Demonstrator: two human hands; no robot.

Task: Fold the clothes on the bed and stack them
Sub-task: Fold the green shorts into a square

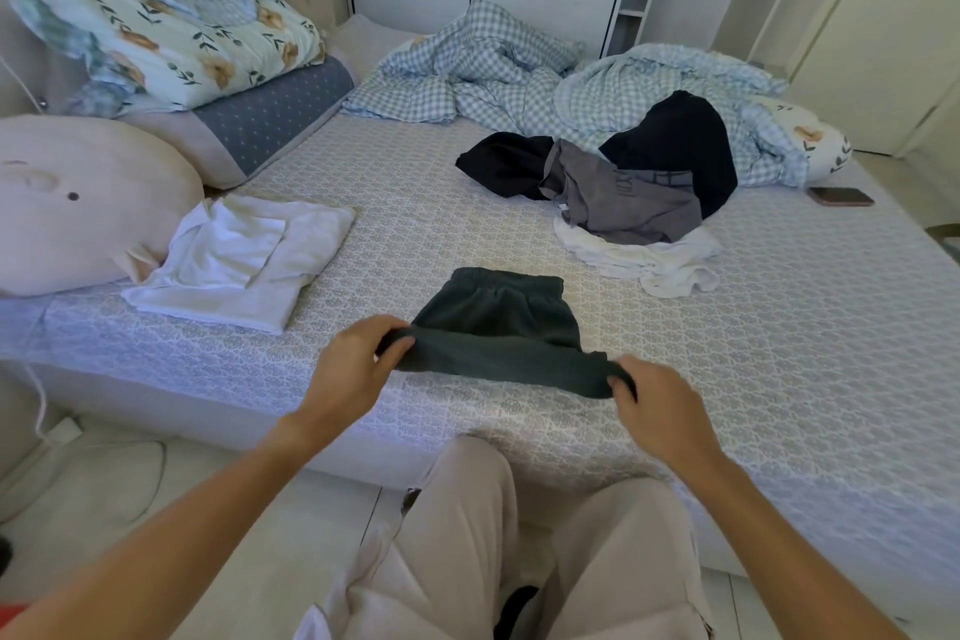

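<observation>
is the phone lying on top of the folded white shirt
No, the phone lies on the bare sheet at the bed's right side, far from the folded white shirt.

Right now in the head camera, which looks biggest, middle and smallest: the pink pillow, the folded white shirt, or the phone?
1. Pink pillow, though partly cut off by the frame edge.
2. Folded white shirt, close behind it.
3. Phone, far smaller, though it lies farther away.
</observation>
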